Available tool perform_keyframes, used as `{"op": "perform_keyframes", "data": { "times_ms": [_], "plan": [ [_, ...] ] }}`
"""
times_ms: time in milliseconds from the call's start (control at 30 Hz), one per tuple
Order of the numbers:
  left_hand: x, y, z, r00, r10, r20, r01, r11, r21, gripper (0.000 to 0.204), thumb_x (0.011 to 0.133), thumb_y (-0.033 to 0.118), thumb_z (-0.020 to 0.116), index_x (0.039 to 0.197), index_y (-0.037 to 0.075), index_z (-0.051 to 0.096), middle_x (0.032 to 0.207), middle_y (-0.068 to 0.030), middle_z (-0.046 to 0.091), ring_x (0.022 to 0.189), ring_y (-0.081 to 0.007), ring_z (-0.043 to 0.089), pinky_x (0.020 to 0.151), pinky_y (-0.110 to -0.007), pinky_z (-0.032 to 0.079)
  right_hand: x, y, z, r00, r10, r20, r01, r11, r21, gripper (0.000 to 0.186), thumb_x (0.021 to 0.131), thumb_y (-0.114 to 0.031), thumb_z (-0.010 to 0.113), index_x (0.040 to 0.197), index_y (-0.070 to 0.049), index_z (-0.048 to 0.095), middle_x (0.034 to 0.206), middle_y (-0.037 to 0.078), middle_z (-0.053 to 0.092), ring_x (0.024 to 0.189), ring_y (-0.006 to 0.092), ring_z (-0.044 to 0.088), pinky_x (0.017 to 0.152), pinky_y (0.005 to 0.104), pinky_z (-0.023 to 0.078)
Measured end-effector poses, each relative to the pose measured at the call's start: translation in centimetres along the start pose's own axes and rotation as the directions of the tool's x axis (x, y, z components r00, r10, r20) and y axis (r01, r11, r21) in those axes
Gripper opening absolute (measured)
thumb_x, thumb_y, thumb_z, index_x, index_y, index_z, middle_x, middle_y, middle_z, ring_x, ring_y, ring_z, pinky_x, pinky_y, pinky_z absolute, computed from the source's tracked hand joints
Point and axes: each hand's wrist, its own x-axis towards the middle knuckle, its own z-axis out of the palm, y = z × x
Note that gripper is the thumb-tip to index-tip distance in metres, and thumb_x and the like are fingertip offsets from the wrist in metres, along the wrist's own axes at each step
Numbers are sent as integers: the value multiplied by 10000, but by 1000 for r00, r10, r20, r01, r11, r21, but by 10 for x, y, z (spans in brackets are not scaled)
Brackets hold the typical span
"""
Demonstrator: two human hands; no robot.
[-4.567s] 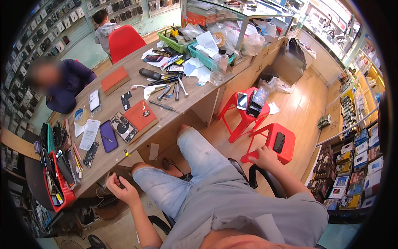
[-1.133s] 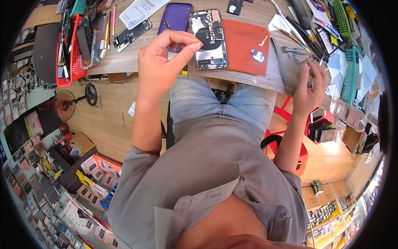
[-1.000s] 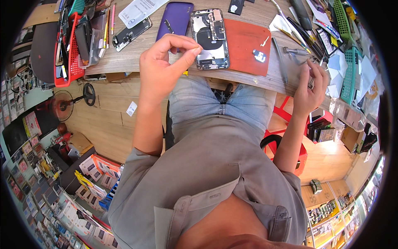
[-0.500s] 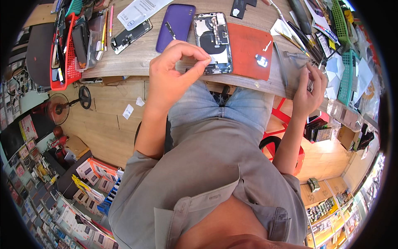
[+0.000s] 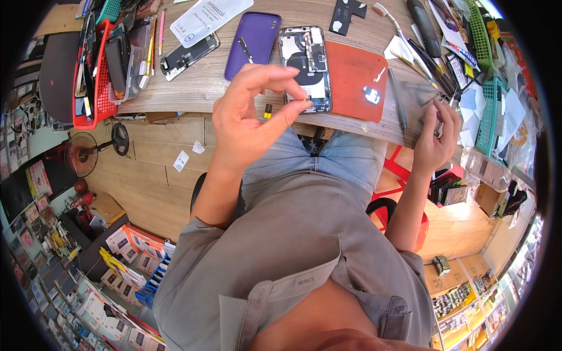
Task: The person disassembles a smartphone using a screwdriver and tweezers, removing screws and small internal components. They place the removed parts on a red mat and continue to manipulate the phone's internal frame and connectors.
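Observation:
An opened phone [image 5: 305, 61] with its inner parts exposed lies on the wooden desk, near its front edge. My left hand [image 5: 249, 111] hovers over the phone's near left side, index finger raised. Its thumb and another fingertip nearly meet around a tiny thing too small to name. A small black and yellow piece [image 5: 268, 111] lies beside that hand. To the phone's left rests a purple phone case [image 5: 252, 44] with a thin dark strip on it. My right hand [image 5: 436, 137] rests at the desk's right front edge, fingers curled; what they hold, if anything, is hidden.
Right of the phone, an orange-red mat [image 5: 354, 76] bears a small shiny part [image 5: 371, 95]. A grey pen-like tool [image 5: 398, 96] lies beside it. A phone screen assembly [image 5: 190, 55] and white pouch [image 5: 211, 22] lie far left. A red basket [image 5: 93, 111] and green basket [image 5: 487, 120] flank the desk.
My left hand's index finger has lifted away from the thumb, and the hand has shifted slightly right. My right hand stays at the desk edge. The whole view has shifted a little.

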Motion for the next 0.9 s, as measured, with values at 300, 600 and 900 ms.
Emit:
{"op": "perform_keyframes", "data": {
  "times_ms": [300, 600, 900],
  "plan": [
    [1, -3, -6, 999, 46, -19, -41, 980, 195, 562, 907, -42, 875, 1430, 21, 683, 1032, -65, 867, 990, -160, 691, 975, -318, 518, 0, 1, 1, 1000, -14, -2, 14, 1000, -3, 148, 1027, -50, 805, 1165, -2, 826, 1145, 127, 754, 965, 210, 710, 866, 331, 578],
    [-11, -8, -24, 997, 60, -40, -47, 961, 272, 628, 878, -18, 895, 1468, 34, 687, 999, -34, 868, 1047, -150, 645, 1016, -315, 487, -1, 1, 2, 1000, 1, -7, -1, 1000, -4, 143, 1029, -51, 804, 1164, -10, 832, 1142, 128, 757, 946, 202, 708, 863, 330, 578],
    [-20, -6, -22, 998, -24, -62, 41, 959, 280, 677, 848, 20, 929, 1482, 72, 699, 954, 20, 839, 1044, -141, 624, 943, -320, 482, -1, 1, 3, 1000, -8, -22, 8, 1000, -1, 141, 1018, -42, 817, 1153, -7, 834, 1129, 112, 765, 951, 194, 702, 871, 323, 573]
  ]
}}
